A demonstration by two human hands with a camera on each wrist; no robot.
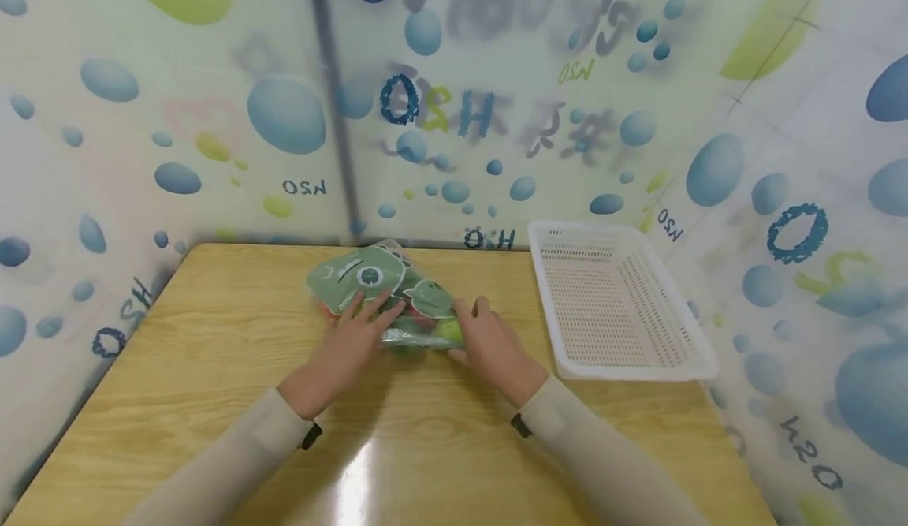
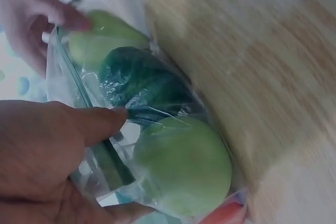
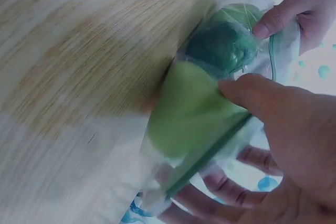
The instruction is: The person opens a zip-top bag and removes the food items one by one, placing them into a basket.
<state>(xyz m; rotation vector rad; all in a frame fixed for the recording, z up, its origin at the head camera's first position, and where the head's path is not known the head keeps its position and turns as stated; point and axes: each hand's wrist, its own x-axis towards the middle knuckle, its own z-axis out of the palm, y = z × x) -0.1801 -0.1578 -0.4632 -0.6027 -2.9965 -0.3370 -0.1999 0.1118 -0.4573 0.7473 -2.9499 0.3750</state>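
A clear zip bag [image 1: 369, 274] with a green cartoon dinosaur print lies on the table, bulging with produce. My left hand [image 1: 347, 348] grips its near side, thumb in front and fingers spread over the print. At the right end, my right hand [image 1: 493, 348] pinches the bag with the thumb near the green zip strip [image 3: 210, 153] and the fingers behind. Through the plastic show a round light-green fruit [image 2: 184, 163], a dark green lumpy item [image 2: 142, 77], a pear-shaped light-green fruit [image 3: 184, 114] and a bit of something red [image 2: 228, 214].
To the right of the bag, a white plastic basket [image 1: 553, 305] with a slotted bottom stands on the wooden table [image 1: 234, 313]. Walls with blue and green dots [image 1: 287, 116] close in the table at the back and both sides.
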